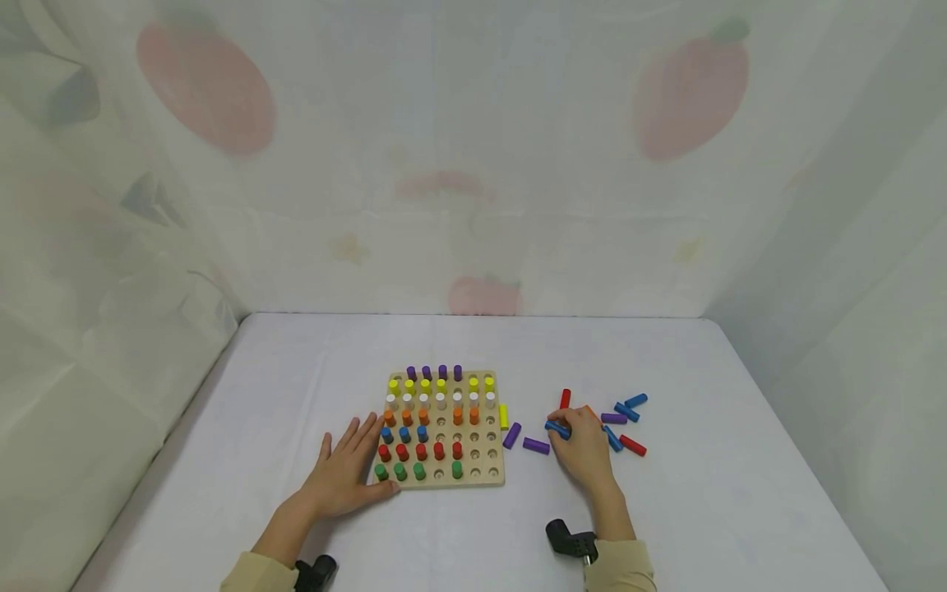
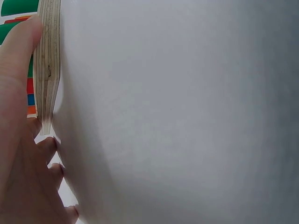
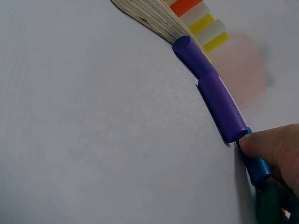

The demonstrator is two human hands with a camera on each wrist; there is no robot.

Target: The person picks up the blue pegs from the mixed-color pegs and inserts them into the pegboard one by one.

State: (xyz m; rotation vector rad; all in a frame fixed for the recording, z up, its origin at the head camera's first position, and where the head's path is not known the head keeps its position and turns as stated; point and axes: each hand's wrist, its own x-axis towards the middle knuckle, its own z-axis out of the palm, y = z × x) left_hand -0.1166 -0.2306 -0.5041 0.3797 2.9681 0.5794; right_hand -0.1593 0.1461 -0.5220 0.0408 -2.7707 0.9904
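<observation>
A wooden pegboard [image 1: 488, 477] lies on the table, holding rows of purple, yellow, white, orange, blue, red and green pegs. Its left edge meets my left hand [image 1: 342, 477], whose fingers are spread and fairly straight. The left wrist view shows the thumb [image 2: 21, 44] against the board's near edge [image 2: 46, 65]. Off to the right, my right hand [image 1: 586, 452] pinches a blue peg [image 1: 558, 429] low over the table. Up close in the right wrist view, the thumb presses on this blue peg [image 3: 258, 169], and a dark green shape [image 3: 268, 205] shows below it.
Between board and right hand lie two purple pegs [image 1: 512, 436] and a yellow peg [image 1: 504, 417]. Around the right hand are a red peg [image 1: 565, 399], an orange peg [image 1: 593, 413], another purple peg [image 1: 614, 418] and several blue pegs [image 1: 626, 412]. A second red peg [image 1: 632, 446] lies farther right.
</observation>
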